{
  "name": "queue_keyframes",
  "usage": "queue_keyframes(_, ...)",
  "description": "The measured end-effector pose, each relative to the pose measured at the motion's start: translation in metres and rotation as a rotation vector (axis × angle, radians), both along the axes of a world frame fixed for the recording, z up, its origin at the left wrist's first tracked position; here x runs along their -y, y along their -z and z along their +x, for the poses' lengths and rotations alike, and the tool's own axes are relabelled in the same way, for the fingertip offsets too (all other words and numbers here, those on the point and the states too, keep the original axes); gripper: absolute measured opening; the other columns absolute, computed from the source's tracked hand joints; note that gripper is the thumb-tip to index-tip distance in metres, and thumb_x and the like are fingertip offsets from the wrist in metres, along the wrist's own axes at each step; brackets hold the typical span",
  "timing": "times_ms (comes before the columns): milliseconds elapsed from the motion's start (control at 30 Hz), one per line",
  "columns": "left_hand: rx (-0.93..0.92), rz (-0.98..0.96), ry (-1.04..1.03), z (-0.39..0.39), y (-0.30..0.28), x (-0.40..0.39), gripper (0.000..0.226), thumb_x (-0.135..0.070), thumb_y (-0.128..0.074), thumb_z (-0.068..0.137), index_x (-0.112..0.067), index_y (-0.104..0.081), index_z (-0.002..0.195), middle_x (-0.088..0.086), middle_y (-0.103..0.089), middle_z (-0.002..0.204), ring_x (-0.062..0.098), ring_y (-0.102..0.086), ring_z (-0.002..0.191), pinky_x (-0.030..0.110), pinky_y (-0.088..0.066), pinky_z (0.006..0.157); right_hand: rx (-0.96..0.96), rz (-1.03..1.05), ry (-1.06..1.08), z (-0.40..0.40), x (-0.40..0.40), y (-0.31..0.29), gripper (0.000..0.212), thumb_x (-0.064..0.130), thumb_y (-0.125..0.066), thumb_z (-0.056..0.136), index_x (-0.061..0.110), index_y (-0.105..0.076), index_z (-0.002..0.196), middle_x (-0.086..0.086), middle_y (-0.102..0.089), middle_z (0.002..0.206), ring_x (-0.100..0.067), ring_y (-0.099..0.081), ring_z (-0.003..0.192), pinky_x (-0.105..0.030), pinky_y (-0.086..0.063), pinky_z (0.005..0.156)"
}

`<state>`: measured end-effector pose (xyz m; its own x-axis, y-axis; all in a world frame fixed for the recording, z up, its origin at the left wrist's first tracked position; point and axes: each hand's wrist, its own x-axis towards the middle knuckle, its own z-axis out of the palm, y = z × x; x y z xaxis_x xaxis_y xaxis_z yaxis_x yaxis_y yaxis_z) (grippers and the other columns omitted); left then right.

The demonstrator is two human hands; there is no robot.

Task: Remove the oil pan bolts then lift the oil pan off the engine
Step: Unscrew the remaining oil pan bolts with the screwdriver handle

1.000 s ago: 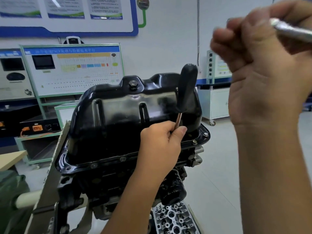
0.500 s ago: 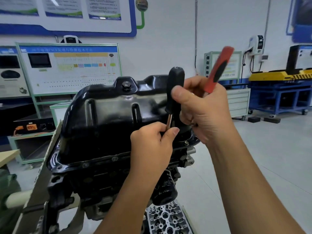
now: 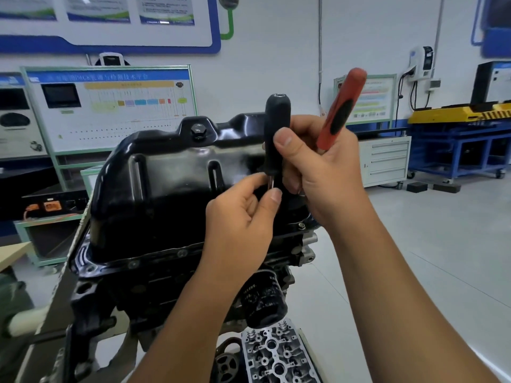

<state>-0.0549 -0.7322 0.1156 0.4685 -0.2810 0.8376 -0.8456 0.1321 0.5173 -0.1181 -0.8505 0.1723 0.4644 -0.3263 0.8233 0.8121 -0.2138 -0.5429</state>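
From the head view, the black oil pan (image 3: pixel 177 189) sits on top of the upturned engine (image 3: pixel 171 288), right in front of you, and its flange lies flat on the block. A drain plug (image 3: pixel 198 131) stands at the top edge of the pan. Small bolts (image 3: pixel 302 225) show along the flange, one just below your right wrist and others along the near edge.

Your left hand (image 3: pixel 240 225) is in front of the pan's right side. Its thumb and forefinger pinch the thin metal shaft just under the black handle of a screwdriver (image 3: pixel 276 134), which stands almost upright. Your right hand (image 3: pixel 318 172) is curled around two tools at once: its thumb presses on the black handle, and a red and black handle (image 3: pixel 341 109) sticks up and to the right out of its fingers. Both hands cover the right part of the pan, so you cannot see where the tip touches.

Below the engine hangs a black oil filter (image 3: pixel 262 302), and under it lies a cylinder head (image 3: pixel 273 355). Behind the engine is a training board (image 3: pixel 110 106). At the right stand a white drawer cabinet (image 3: pixel 387 161) and a blue cart (image 3: pixel 459 139) on the floor.
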Motion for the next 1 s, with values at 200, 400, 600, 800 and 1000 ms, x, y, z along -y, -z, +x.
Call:
queue_keyframes(200,0.005,0.027,-0.002,0.007,-0.012,-0.002,0.013,-0.020,-0.065,0.091,-0.023,-0.075,0.082,-0.005,-0.053,0.049,0.009,-0.040,0.047,0.026,-0.034,0.051,-0.125,0.109,-0.225,0.008,0.001,0.003,0.011,0.023,-0.064,0.095,0.015,-0.069,0.090,-0.031,-0.050,0.072,-0.013,-0.034,0.032,-0.020,-0.026,0.038)
queue_keyframes(400,0.017,0.021,-0.098,0.010,-0.014,0.002,0.011,-0.016,-0.073,0.090,-0.014,-0.076,0.080,-0.011,-0.035,0.041,0.009,-0.028,0.042,0.017,-0.027,0.048,0.029,0.079,0.072,0.004,-0.007,-0.003,0.016,0.007,-0.087,0.078,0.011,-0.073,0.082,-0.005,-0.070,0.064,-0.005,-0.053,0.039,-0.017,-0.041,0.042)
queue_keyframes(600,-0.056,0.020,0.013,0.014,-0.014,0.002,0.016,-0.027,-0.071,0.088,-0.014,-0.074,0.078,0.002,-0.034,0.045,0.009,-0.028,0.048,0.020,-0.028,0.052,-0.009,0.049,0.032,0.008,-0.009,-0.006,0.005,0.004,-0.071,0.095,0.000,-0.070,0.093,-0.009,-0.072,0.075,-0.002,-0.055,0.044,-0.014,-0.042,0.046)
queue_keyframes(800,-0.073,0.058,-0.056,0.010,-0.010,0.002,0.019,-0.027,-0.072,0.088,-0.016,-0.073,0.072,-0.013,-0.028,0.045,0.007,-0.022,0.045,0.017,-0.022,0.045,-0.134,0.205,-0.229,0.008,-0.005,-0.003,0.007,0.018,-0.068,0.097,0.014,-0.068,0.091,-0.029,-0.071,0.084,-0.011,-0.033,0.038,-0.021,-0.027,0.039)
queue_keyframes(1000,-0.067,0.031,-0.156,0.006,-0.009,0.006,0.020,-0.019,-0.079,0.089,-0.020,-0.072,0.070,-0.011,-0.028,0.037,0.009,-0.026,0.038,0.011,-0.021,0.042,-0.006,0.168,-0.017,0.004,-0.011,-0.007,0.026,0.004,-0.089,0.074,0.007,-0.066,0.084,-0.001,-0.064,0.061,-0.004,-0.050,0.037,-0.017,-0.036,0.039)
